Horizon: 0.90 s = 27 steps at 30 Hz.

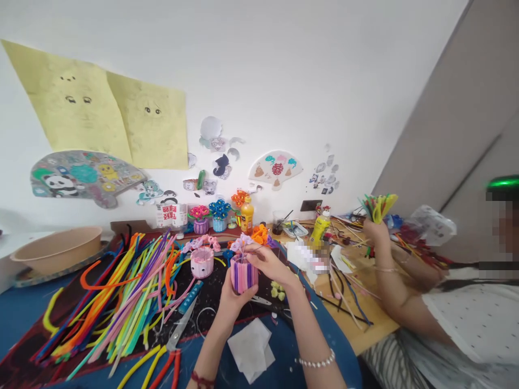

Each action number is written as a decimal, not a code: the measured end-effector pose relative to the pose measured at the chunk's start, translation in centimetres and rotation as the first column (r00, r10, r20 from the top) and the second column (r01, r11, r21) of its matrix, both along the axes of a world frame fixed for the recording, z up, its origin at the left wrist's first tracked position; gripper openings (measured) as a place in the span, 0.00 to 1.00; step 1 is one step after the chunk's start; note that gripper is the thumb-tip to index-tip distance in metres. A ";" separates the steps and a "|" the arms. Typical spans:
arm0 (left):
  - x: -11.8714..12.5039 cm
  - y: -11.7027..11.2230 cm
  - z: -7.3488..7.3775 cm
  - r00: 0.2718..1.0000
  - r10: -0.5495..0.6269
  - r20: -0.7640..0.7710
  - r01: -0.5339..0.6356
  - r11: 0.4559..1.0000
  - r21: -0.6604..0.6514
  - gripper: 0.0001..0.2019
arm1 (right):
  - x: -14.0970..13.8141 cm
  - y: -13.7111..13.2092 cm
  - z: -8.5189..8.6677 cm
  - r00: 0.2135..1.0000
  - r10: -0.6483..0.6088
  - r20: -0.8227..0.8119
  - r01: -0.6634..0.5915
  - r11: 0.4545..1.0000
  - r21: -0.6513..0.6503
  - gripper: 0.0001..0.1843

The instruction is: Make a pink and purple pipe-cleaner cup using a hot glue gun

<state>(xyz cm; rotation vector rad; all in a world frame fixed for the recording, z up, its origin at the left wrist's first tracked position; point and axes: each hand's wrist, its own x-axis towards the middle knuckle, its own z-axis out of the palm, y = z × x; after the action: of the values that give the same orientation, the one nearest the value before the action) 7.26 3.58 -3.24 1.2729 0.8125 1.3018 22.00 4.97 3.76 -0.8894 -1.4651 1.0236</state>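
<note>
Wrapped round a small pot (244, 275) of pink and purple striped pipe cleaners is my left hand (232, 294), holding it upright over the table. My right hand (263, 265) is closed at the pot's rim, its fingertips pinched by the thin stem of a lilac pipe-cleaner flower (244, 241); the exact grip is partly hidden. Just left of the pot stands a pale pink pipe-cleaner pot (201, 263) with dark eyes. Pink flowers (203, 242) lie behind that one. Below my hands there is a crumpled white tissue (252, 348).
A large heap of coloured pipe cleaners (121, 302) covers the left side. Scissors (178, 329) and a blue-handled tool (190, 297) lie nearby. Finished flower pots (219, 216) and an orange bottle (247, 214) line the wall. At right, a co-worker's hand (376, 232) grips a pipe-cleaner bundle (379, 208).
</note>
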 end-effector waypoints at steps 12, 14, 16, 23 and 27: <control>0.9 0.1 -0.8 0.999 0.011 -0.046 -0.014 0.999 -0.053 0.32 | 0.4 0.6 -0.7 0.874 -0.247 -0.418 0.226 0.969 -0.100 0.21; 0.8 0.1 -0.7 0.998 0.053 -0.045 -0.056 0.996 -0.068 0.31 | 1.7 1.1 -0.5 0.831 -0.314 -0.458 0.293 0.949 -0.119 0.22; 0.6 0.2 -0.7 0.993 0.106 -0.044 -0.109 0.991 -0.081 0.32 | 3.0 1.4 -0.7 0.808 -0.383 -0.448 0.356 0.923 -0.148 0.23; 0.0 0.8 -1.5 0.943 0.332 -0.040 -0.334 0.932 -0.138 0.39 | 3.6 1.3 -5.5 0.876 -0.481 -0.038 0.448 0.841 -0.304 0.22; 0.2 0.8 -1.5 0.939 0.343 0.010 -0.337 0.926 -0.170 0.38 | 2.5 0.9 -8.1 0.860 -0.468 0.202 0.509 0.813 -0.282 0.16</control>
<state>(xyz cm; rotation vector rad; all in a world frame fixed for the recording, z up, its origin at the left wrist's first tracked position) 7.43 4.41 -4.77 0.9987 1.1266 1.4924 24.55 5.92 -4.30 -1.5074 -1.0811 0.8347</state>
